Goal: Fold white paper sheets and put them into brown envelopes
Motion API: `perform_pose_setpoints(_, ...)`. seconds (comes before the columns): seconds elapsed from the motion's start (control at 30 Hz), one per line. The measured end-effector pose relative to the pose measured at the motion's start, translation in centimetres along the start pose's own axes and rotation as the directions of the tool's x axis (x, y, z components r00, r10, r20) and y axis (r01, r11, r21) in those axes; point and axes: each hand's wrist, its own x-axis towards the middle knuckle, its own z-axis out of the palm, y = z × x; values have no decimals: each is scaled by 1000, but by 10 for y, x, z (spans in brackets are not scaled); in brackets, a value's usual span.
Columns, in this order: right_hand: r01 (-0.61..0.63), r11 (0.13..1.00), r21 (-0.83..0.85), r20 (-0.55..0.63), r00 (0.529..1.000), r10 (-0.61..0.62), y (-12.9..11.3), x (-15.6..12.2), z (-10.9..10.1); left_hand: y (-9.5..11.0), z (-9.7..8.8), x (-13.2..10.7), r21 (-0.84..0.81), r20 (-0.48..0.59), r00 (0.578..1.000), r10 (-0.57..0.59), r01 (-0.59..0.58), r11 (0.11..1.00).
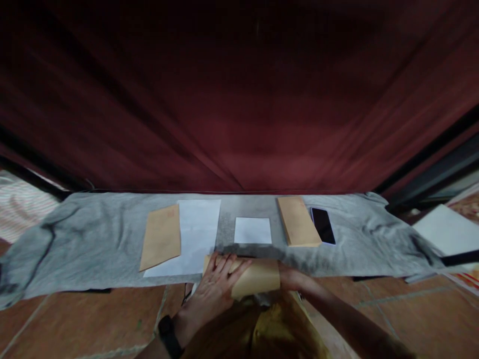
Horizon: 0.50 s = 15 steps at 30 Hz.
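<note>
A brown paper envelope (262, 276) lies in front of me at the near edge of the cloth-covered table, its lower side reaching past that edge. My left hand (220, 279) rests flat on its left part, fingers stretched and a little spread, thumb pointing right. At the right end of the envelope is my right hand (287, 276); its fingers are hidden by the paper, so I cannot tell whether they are behind or inside it. Just beyond the envelope lies a small white sheet of paper (253, 230).
Left of centre, another brown envelope (161, 237) overlaps a large white sheet (200, 224). To the right, a stack of brown envelopes (298, 222) touches a phone (323, 225). Wrinkled grey cloth (359, 239) covers the table. A dark red curtain (239, 124) hangs behind it.
</note>
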Motion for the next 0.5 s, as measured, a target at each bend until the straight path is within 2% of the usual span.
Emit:
perform_pose_setpoints(0.13, -49, 992, 112, 164, 986, 30, 5, 6, -7, -15, -4, 0, 54, -45, 998, -49, 52, 997)
perform_pose_setpoints(0.2, -57, 983, 173, 168, 985, 27, 8, 9, -8, -27, -5, -1, 68, -49, 995, -81, 85, 994)
perform_pose_setpoints(0.3, -45, 976, 211, 44, 998, 36, 13, 14, -11, -50, -7, -6, 43, -74, 987, -140, 143, 989)
perform_pose_setpoints(0.37, -22, 988, 150, -92, 995, 36, 18, 20, -14, -64, -9, -11, 17, -115, 975, -189, 192, 981)
perform_pose_setpoints(0.43, 46, 999, -23, -258, 965, -50, 24, 27, -16, -75, -11, -16, -7, -147, 963, -225, 227, 974)
perform_pose_setpoints(0.5, 127, 955, -269, -368, 903, -224, 29, 36, -16, -83, -12, -20, -16, -165, 954, -249, 250, 968)
